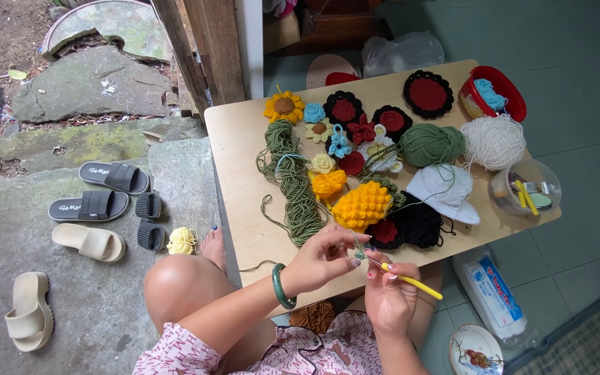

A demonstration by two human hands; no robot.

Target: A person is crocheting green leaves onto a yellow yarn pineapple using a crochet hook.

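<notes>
My left hand (324, 258) pinches a small green crochet piece (360, 255) at the near edge of a low wooden table (241, 173). A green bangle sits on that wrist. My right hand (388, 295) grips a yellow crochet hook (411, 281), its tip at the green piece. A strand of green yarn runs up from the work toward a green yarn ball (430, 144). Just beyond my hands lie a yellow crocheted pineapple shape (361, 205) and a black and red crocheted piece (411, 222).
The table holds a loose green yarn skein (296, 184), several crocheted flowers (342, 132), a white yarn ball (493, 142), a white hat (446, 191), a red tub (494, 92) and a clear bowl of tools (526, 187). Sandals (98, 201) lie on the concrete at left.
</notes>
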